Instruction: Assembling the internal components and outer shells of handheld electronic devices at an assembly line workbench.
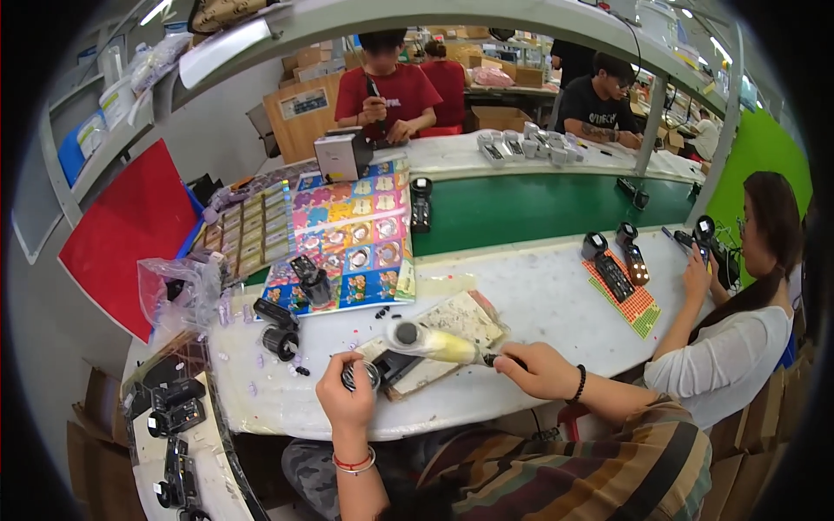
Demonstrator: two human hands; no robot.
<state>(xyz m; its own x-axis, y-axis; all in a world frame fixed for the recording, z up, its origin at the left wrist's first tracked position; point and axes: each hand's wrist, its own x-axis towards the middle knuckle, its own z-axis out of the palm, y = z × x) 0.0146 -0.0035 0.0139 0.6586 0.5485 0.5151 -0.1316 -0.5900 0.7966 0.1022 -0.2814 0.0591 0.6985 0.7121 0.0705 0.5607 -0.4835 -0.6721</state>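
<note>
My left hand [345,391] is closed around the round, silver-rimmed end of a black handheld device [398,368]. The device's body rests on a stained, pale flat block [473,319] at the table's front edge. In my right hand [539,369] is a thick white-and-yellow mallet-like tool [447,345], gripped by its thin dark end. Its pale rounded end hangs over the device and hides part of it. Motion blur keeps the tool's exact kind unclear.
Similar black devices lie on the colourful printed sheets [369,230], the table [539,300] and a side board [208,434]. Small black parts [382,313] lie beyond the block. A green belt [539,200] runs across behind. A co-worker [738,321] sits at my right; others work opposite.
</note>
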